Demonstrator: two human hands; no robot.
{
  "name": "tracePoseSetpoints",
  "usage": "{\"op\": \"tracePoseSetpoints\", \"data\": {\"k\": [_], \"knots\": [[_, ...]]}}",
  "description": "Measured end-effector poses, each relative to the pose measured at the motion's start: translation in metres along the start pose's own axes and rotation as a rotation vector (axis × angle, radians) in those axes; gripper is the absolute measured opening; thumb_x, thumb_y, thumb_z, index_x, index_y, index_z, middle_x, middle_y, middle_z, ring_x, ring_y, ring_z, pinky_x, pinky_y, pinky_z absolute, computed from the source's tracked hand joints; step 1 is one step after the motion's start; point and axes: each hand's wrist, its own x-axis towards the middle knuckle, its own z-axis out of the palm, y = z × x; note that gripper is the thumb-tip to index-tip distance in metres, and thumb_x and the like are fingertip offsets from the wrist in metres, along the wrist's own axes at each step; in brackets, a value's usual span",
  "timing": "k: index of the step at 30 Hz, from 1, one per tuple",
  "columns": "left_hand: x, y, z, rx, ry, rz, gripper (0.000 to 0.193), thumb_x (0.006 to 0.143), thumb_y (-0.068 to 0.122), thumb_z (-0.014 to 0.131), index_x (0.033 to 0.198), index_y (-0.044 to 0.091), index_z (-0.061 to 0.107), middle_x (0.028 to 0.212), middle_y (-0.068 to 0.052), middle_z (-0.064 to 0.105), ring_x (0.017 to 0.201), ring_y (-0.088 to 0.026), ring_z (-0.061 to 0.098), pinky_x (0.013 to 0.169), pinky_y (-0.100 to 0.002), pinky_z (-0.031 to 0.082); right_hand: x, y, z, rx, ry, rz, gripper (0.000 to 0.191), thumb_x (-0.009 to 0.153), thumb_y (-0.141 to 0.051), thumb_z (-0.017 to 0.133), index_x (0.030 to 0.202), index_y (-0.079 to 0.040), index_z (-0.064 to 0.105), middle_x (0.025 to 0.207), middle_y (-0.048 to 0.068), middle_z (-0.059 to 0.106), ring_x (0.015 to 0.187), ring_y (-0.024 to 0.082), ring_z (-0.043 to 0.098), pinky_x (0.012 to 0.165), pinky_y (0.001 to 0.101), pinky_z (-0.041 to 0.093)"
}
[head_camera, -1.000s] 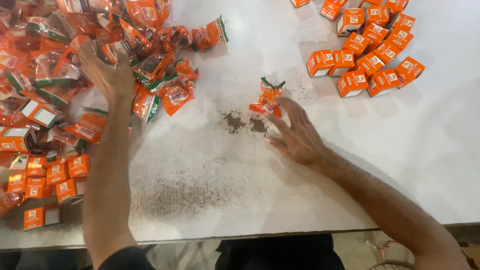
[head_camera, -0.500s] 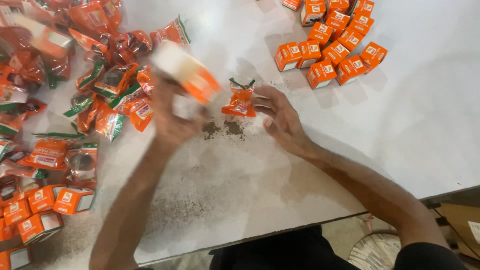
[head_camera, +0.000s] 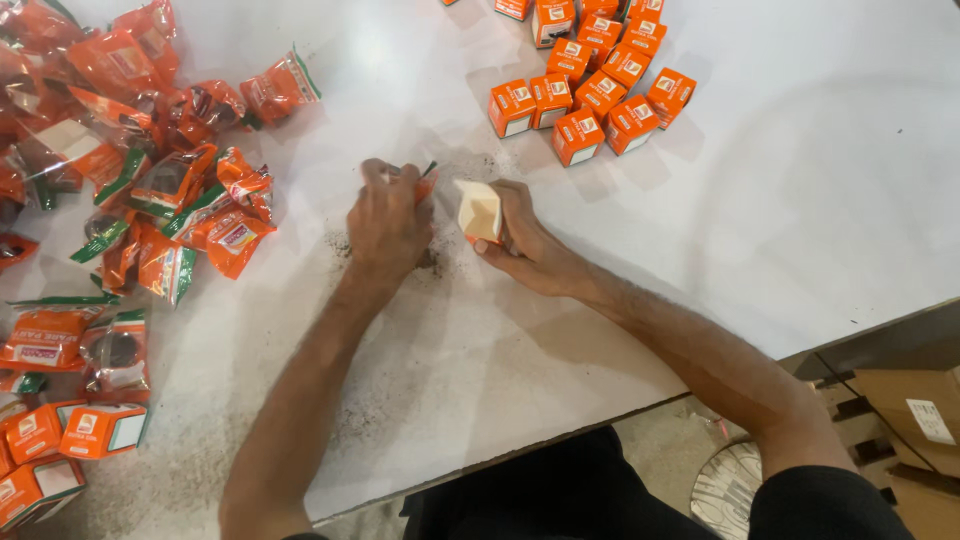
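My left hand (head_camera: 388, 225) is closed over a small orange sachet (head_camera: 424, 184) on the white table (head_camera: 800, 200); only the sachet's corner shows past the fingers. Just to its right, my right hand (head_camera: 530, 245) grips a small orange carton (head_camera: 480, 212) with its open white end turned toward the left hand. Dark powder (head_camera: 345, 245) is scattered on the table around both hands.
A heap of orange and green sachets (head_camera: 150, 150) fills the left side. Several closed orange cartons (head_camera: 585, 85) stand at the top right. More empty cartons (head_camera: 60, 440) lie at the lower left. Cardboard boxes (head_camera: 910, 410) sit below the table edge at right.
My left hand brought a carton over from the left pile; the carton is now in my right hand, and my left hand now covers the sachet that lay in the middle.
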Motion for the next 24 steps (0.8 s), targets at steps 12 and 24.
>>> {"op": "tracePoseSetpoints", "data": {"k": [12, 24], "knots": [[-0.077, 0.012, -0.037, -0.357, 0.391, 0.546, 0.04, 0.078, -0.009, 0.084, 0.099, 0.003, 0.052, 0.123, -0.025, 0.063, 0.116, -0.041, 0.065, 0.096, -0.048, 0.061, 0.005, -0.007, 0.015, -0.153, 0.009, 0.055, 0.06, 0.073, -0.018, 0.087, 0.128, -0.005, 0.064, 0.122, 0.016, 0.068, 0.114, 0.033, 0.069, 0.096, 0.0427, 0.056], [-0.083, 0.026, -0.023, -0.177, 0.113, 0.237, 0.034, 0.088, 0.008, 0.074, 0.121, 0.01, 0.072, 0.144, -0.028, 0.046, 0.145, -0.049, 0.029, 0.12, -0.069, 0.021, 0.002, -0.009, 0.018, -0.218, -0.017, -0.038, 0.066, 0.074, -0.013, 0.086, 0.133, -0.005, 0.059, 0.126, 0.016, 0.066, 0.122, 0.038, 0.06, 0.104, 0.046, 0.05]]}}
